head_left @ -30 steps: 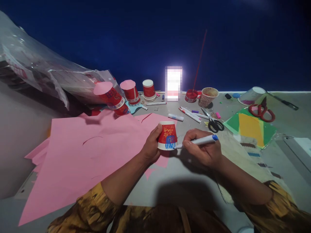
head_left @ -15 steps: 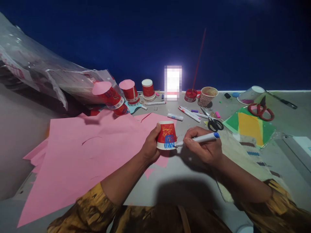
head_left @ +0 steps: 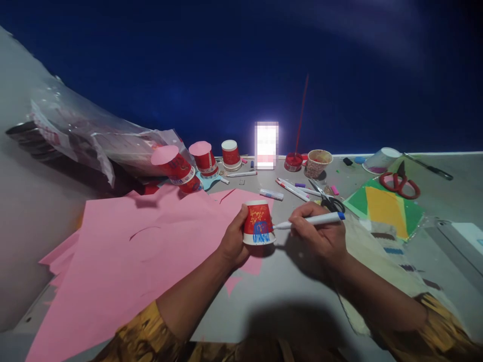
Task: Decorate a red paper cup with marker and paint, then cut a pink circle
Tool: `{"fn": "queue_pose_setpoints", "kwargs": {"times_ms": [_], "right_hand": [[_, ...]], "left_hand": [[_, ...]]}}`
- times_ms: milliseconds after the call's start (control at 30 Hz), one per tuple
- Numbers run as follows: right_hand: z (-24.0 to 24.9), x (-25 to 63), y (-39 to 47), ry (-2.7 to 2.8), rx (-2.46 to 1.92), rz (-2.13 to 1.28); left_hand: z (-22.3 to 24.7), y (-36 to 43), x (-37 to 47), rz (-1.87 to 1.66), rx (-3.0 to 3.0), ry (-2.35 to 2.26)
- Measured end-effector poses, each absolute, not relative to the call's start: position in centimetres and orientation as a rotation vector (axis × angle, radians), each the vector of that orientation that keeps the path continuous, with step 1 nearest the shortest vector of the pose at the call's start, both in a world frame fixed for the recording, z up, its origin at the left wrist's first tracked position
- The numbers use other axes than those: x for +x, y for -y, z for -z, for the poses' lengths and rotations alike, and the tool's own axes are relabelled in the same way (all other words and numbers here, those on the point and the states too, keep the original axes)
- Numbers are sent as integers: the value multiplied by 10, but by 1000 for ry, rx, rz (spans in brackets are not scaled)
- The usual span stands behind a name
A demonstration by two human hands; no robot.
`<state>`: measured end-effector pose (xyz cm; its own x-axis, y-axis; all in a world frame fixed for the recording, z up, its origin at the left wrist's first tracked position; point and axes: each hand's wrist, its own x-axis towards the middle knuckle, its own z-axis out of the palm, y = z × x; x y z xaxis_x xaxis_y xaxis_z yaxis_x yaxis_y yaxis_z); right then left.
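Note:
A red paper cup (head_left: 258, 221) with white bands, gold marks and blue strokes near its wider lower rim is held upside down by my left hand (head_left: 234, 240), thumb on its left side. My right hand (head_left: 319, 232) is closed round a white marker (head_left: 320, 219) with a blue end. The marker's tip is at the right side of the cup, above the lower white band; whether it touches cannot be told. Large pink paper sheets (head_left: 151, 251) lie to the left, partly under my left arm.
Behind stand decorated red cups (head_left: 207, 161), a bright blurred panel (head_left: 266, 146), a red pot (head_left: 293, 162) with a thin stick, and a patterned cup (head_left: 318, 163). Markers (head_left: 293, 189), black scissors (head_left: 329, 200), red scissors (head_left: 400, 185) and green-yellow sheets (head_left: 385, 206) lie on the right.
The view has tilted, so everything sits lower in the picture. The marker tip has moved up from the cup's lower rim to its red side, and the cup has turned slightly.

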<state>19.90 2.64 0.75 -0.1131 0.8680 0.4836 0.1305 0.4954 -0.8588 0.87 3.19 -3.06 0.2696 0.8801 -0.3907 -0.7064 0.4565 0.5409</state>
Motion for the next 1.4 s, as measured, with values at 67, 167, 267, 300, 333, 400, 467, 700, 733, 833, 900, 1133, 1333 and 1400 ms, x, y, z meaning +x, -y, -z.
{"fn": "queue_pose_setpoints", "kwargs": {"times_ms": [67,167,267,300,333,400,467,700,733,833,900,1133,1333,1400], "right_hand": [[-2,199,-30,1512,-919,-795],[5,198,-37,1439,-953,-831],[9,196,-42,1342,-975,-914],[11,196,-42,1313,-982,-947],[12,196,-43,1287,-988,-976],[14,196,-43,1245,-996,-1022],[17,198,-45,1200,-995,-1055],[28,207,-59,1025,-1003,-1142],[29,208,-61,1010,-1004,-1148],[30,210,-63,987,-1007,-1171],[30,210,-62,979,-1019,-1198],[31,211,-61,923,-1034,-1291],[29,209,-60,929,-997,-1312],[29,207,-60,960,-987,-1302]], "left_hand": [[30,-33,7,-1069,293,-674],[31,-35,4,-1037,306,-606],[31,-37,2,-1024,300,-581],[31,-37,2,-1028,301,-585],[30,-37,1,-1034,305,-592],[29,-37,0,-1049,317,-612],[28,-37,-1,-1055,320,-630],[31,-42,-6,-1047,245,-604],[31,-42,-6,-1035,228,-599],[31,-44,-7,-1003,184,-585],[31,-44,-7,-985,167,-581],[30,-46,-7,-1010,205,-590],[29,-43,-8,-1056,269,-649],[31,-42,-8,-1075,310,-684]]}}
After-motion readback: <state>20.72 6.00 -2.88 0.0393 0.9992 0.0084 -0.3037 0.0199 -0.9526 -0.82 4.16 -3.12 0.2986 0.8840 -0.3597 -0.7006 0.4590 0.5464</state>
